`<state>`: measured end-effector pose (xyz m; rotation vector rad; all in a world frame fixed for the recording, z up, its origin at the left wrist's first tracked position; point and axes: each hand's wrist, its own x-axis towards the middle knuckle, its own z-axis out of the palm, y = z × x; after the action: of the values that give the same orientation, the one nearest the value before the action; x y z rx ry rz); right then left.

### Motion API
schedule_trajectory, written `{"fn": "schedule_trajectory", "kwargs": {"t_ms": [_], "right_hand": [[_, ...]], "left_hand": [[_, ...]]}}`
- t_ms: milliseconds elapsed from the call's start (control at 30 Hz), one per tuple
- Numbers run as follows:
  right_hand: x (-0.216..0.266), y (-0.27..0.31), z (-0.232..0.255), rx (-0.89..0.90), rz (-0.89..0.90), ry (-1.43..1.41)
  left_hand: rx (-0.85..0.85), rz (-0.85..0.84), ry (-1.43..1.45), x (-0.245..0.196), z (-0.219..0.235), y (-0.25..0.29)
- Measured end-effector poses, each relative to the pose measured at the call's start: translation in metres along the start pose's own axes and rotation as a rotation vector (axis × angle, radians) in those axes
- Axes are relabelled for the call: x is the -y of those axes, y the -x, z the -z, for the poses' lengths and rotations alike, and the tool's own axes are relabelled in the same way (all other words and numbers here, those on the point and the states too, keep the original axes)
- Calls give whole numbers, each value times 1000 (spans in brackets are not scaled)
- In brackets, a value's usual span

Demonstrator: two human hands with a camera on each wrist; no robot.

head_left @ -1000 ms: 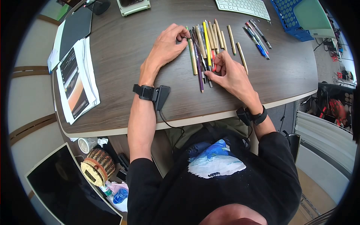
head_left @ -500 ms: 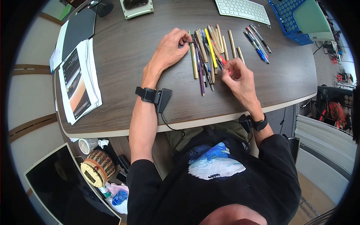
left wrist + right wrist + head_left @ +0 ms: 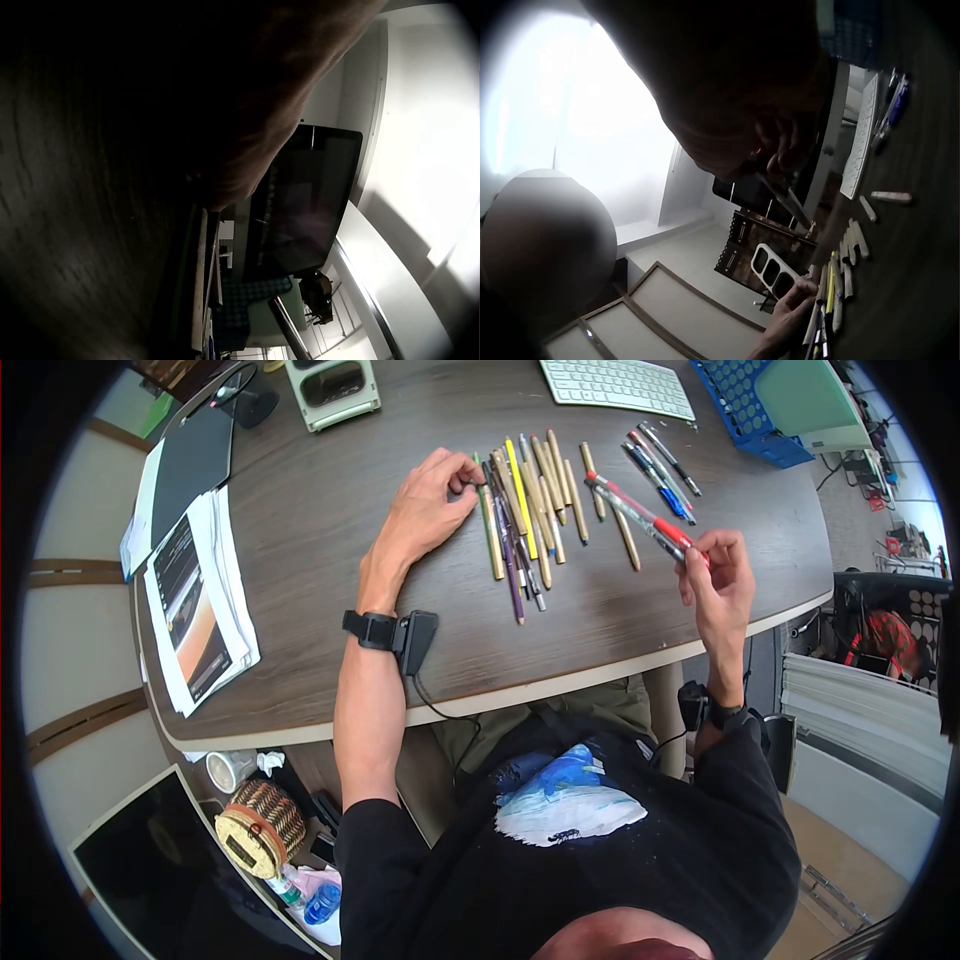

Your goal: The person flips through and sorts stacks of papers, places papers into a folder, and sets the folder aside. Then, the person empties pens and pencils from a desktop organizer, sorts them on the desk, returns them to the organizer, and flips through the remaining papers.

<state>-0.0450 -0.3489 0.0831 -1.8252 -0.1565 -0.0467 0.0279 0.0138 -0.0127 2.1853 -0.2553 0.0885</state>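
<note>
Dark wood grain runs across the surface (image 3: 320,540), a curved desk with a pale edge at which a person sits. Above it, over its right part, a red pen (image 3: 672,532) and what looks like a clear-barrelled one beside it slant together in the right hand (image 3: 722,585), whose fingers pinch them near one end; that hold probably leaves their length free of the pencils below. Left of them lies a bunch of pencils (image 3: 548,485), mostly wood-coloured, roughly side by side, perhaps so each stays easy to pick out. At its left border the left hand (image 3: 430,500) rests with bent fingers at the far end of a green pencil (image 3: 490,525), seemingly steadying that side; whether it pinches anything I cannot tell. Further out, several pens (image 3: 670,500) lie apart from the pencils, seemingly grouped by kind, near a white keyboard (image 3: 615,388) and a blue basket (image 3: 745,420).
</note>
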Motion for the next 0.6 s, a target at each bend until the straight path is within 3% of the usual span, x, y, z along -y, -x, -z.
{"fn": "schedule_trajectory", "kwargs": {"t_ms": [200, 333, 433, 467, 533, 600], "right_hand": [[-58, -36, 27, -123, 62, 98], [-80, -45, 30, -188, 55, 323], [-66, -39, 27, -161, 250, 801], [-67, -40, 29, -163, 250, 803], [-71, -44, 30, -186, 498, 905], [-71, -47, 25, -158, 493, 879]], "left_hand": [[-10, -21, 3, -4, 3, 0], [-27, -32, 21, -5, 2, 0], [-22, -26, 24, -5, 2, -1], [-20, -28, 26, -5, 2, -1], [-5, -25, 26, -5, 3, -1], [-7, -32, 28, -6, 3, -1]]}}
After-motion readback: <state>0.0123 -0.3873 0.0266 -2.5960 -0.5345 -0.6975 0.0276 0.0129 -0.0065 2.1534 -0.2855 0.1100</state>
